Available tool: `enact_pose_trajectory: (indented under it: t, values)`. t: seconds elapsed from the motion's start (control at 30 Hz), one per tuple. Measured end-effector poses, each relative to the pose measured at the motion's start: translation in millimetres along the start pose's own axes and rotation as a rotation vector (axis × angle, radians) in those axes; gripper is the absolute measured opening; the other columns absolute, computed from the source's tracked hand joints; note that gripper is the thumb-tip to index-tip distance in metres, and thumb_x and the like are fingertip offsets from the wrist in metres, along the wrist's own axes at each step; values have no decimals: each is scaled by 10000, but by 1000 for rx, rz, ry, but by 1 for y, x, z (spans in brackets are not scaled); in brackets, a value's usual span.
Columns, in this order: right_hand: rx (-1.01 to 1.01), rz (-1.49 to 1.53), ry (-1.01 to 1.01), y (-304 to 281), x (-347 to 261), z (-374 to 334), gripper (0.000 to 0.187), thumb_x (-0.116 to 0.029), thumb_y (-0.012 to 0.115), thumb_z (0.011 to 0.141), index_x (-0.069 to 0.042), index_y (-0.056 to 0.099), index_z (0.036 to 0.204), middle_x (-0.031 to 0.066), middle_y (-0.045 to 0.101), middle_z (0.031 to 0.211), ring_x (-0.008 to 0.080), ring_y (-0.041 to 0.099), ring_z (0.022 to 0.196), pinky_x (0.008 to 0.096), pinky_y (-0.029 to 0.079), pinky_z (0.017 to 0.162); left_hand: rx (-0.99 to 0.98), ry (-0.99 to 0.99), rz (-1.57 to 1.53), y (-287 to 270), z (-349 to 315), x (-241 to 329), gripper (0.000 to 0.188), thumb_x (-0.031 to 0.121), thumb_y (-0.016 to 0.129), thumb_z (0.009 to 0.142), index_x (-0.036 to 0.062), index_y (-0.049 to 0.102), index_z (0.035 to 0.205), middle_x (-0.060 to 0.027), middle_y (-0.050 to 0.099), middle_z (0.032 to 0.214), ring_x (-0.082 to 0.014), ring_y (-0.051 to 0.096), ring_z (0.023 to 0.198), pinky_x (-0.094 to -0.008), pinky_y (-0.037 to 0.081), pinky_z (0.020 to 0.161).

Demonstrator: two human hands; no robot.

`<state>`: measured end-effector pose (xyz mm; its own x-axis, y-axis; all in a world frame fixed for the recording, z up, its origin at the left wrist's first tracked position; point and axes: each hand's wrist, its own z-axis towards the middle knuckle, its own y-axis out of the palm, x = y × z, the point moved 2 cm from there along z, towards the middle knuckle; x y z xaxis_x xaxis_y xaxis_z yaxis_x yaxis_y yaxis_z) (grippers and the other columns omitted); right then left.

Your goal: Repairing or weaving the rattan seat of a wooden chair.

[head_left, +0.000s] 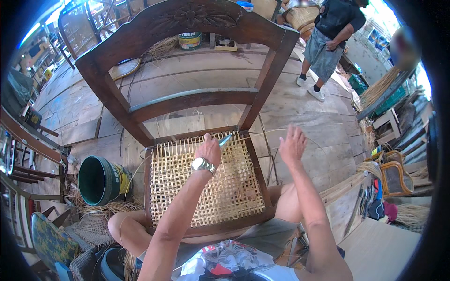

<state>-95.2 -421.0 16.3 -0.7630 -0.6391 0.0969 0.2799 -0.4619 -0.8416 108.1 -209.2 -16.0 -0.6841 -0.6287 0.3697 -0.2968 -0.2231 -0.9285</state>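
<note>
**Inspector:** Your left hand (208, 149) sits over the far edge of the woven cane seat (206, 187), closed round a slim metal tool (225, 139) whose tip points right, towards the rear right post of the wooden chair (187, 28). Your right hand (293, 143) is raised off to the right of the frame, fingers spread wide. A thin cane strand (281, 131) arcs from the seat's far right corner towards it; whether you are pinching it I cannot tell.

**Operator:** How should I expect the material to behave?

**Inspector:** In my judgement the strand is light, springy and liable to kink or split if bent sharply. Grip it near the weave, not far out along its free length. The open lattice looks taut but thin, so lean on the wooden seat rail (211, 228) at the near edge. The chair itself looks stiff and fairly heavy; it stands between your knees, green bucket (101, 180) to the left.
</note>
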Motion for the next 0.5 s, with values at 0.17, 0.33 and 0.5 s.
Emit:
enact_pose_trajectory:
  t: [0.17,0.33,0.5]
  values:
    - [-378,528,-350,68,-49,-5,430,-268,622,932,-31,566,1287,179,592,1244,348,550,1193,469,429,1010,-59,-42,25,8,14,-8,209,150,595,902,30,642,1067,-210,551,1161,-364,694,863,-454,581,719]
    - [-792,704,-31,74,-53,18,417,-429,615,932,-37,673,1063,141,709,933,293,668,877,390,517,816,-222,-132,6,1,25,-11,353,295,669,901,25,648,1127,-232,584,1189,-367,650,1044,-461,549,865]
    - [-870,816,21,90,-9,33,351,-381,666,909,-36,660,843,35,618,695,141,538,652,331,455,621,-214,-164,-52,-20,23,5,399,359,658,905,34,648,1137,-218,679,1055,-347,677,1009,-443,549,857]
